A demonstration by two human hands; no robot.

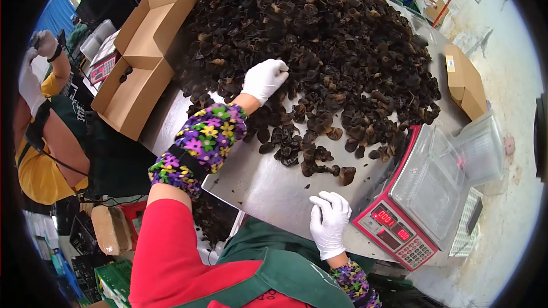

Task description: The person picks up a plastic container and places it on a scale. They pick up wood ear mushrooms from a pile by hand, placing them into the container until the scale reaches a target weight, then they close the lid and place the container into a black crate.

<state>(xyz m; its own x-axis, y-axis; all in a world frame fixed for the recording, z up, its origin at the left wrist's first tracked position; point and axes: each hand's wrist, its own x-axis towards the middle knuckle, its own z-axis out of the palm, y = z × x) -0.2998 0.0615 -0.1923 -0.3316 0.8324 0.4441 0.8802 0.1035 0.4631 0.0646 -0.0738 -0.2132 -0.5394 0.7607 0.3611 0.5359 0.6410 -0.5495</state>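
Dark fungus (319,40) is heaped on the counter (251,191) beyond the right hand (330,225), which is held loosely open, the scale (399,225) set just rightward. The heap's near side is overlapped by the left hand (265,81), fingers curled; whether any is gripped cannot be told.

Left arm (201,145) stretched forward, left grip (266,81) curled — right forearm (355,283) low, right grip (330,223) loosely bent

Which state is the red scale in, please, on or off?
On: lit red digits show on the front of the red scale.
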